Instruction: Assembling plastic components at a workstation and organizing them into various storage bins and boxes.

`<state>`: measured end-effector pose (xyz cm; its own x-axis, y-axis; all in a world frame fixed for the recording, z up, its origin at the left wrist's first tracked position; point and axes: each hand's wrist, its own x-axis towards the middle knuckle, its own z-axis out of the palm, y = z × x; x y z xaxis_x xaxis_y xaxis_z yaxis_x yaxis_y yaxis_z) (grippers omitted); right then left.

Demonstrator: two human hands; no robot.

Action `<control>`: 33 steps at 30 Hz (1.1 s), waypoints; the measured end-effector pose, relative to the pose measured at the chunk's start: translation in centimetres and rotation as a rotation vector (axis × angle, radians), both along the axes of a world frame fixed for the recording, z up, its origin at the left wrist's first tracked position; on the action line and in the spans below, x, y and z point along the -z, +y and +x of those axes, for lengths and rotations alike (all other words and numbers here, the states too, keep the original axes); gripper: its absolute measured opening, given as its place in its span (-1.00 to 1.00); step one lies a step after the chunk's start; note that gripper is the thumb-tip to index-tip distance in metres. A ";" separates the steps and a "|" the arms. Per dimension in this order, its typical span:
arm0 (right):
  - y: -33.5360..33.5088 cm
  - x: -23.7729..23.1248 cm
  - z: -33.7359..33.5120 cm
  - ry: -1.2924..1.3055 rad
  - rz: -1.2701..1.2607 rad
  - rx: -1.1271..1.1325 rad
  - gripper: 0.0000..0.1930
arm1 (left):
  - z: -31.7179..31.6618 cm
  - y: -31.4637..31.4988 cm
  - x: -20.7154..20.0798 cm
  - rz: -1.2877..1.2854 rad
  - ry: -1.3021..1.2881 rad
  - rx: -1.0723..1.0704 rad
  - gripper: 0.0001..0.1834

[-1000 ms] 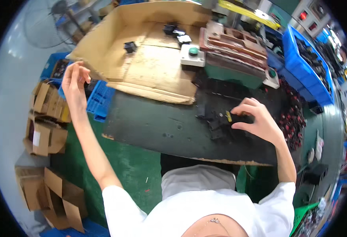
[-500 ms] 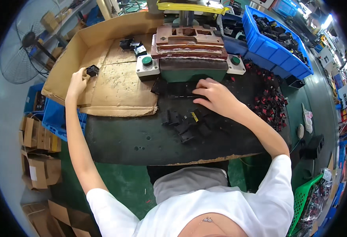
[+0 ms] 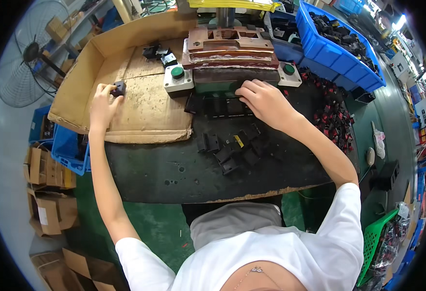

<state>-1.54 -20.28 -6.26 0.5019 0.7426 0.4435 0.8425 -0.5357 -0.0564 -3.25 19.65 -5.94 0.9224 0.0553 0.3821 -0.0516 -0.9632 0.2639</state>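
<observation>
Over the cardboard tray, my left hand pinches a small black box-shaped plastic part between thumb and fingers. My right hand is closed, its fingertips bent down at the front of the press base. Beneath and beside those fingertips lies a black panel-like piece with faint white marks; what the fingers hold is hidden. Nearer me on the dark table lie several loose black plastic parts, one with a yellow label.
A press with a copper-coloured block stands ahead, flanked by two green buttons. At right are a pile of small red-and-black pieces and a full blue bin. More black parts lie at the cardboard's far end.
My left hand has shifted slightly right with the black part. My right hand has moved a little toward the press, its fingers now curled closer together.
</observation>
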 end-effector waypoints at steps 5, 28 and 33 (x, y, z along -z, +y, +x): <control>0.7 -2.1 -0.1 0.251 0.000 -0.006 -0.88 | 0.4 -1.2 1.7 0.051 -0.134 0.009 -0.65; -1.8 -5.9 6.9 -0.162 0.206 0.158 -0.78 | 0.5 -1.7 2.3 0.025 -0.265 -0.001 -0.52; -8.2 -5.5 2.2 0.053 0.360 0.269 -0.86 | 0.2 -5.0 0.4 -0.517 -0.415 0.183 -0.61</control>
<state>0.69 -28.45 -0.73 0.6852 0.3857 0.6178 0.6666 -0.6738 -0.3187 -3.06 14.67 -6.32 0.7171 0.1828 0.6726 -0.3982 -0.6846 0.6106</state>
